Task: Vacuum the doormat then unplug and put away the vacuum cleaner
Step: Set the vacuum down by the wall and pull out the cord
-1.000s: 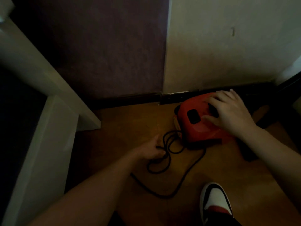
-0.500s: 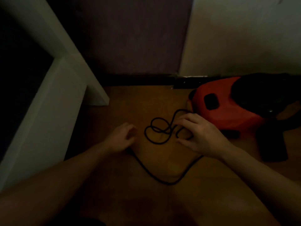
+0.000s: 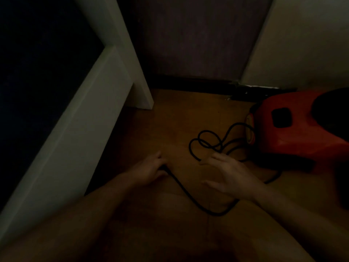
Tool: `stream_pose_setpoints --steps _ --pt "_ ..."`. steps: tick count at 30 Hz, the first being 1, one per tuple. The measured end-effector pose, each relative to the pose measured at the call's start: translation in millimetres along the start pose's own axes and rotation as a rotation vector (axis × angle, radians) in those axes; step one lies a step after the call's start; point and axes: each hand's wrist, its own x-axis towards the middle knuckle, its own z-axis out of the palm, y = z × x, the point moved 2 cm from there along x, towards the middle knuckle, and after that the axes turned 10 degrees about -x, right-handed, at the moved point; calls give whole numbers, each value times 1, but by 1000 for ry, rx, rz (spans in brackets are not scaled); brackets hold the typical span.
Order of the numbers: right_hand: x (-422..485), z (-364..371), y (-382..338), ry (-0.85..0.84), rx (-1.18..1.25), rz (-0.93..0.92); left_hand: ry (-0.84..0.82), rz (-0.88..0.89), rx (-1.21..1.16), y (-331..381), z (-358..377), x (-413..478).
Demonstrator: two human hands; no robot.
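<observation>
R hand has come off the cord loops, fingers spread & empty, L hand gripping cord near the vacuum on floor; tugging crossed loops could knot them.

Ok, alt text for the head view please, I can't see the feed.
Dim view down at a wooden floor: the left hand grips a black power cord that loops across to a red vacuum cleaner at right. The right hand is spread open beside the loops; white furniture stands at left.

Left hand on black cord
</observation>
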Motion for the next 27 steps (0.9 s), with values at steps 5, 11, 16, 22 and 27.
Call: stream_pose_setpoints --steps 5,11,16,22,27 --pt "21 -16 -18 126 178 28 157 113 -531 63 -79 3" --pt "56 -77 -39 516 445 88 233 235 -1206 140 -134 16" --pt "79 -149 -51 718 420 84 278 355 -1235 171 -175 18" --pt "66 -183 -29 354 281 54 268 275 -1242 186 -172 16" --pt "16 -198 5 314 182 85 291 170 -1550 226 -137 30"
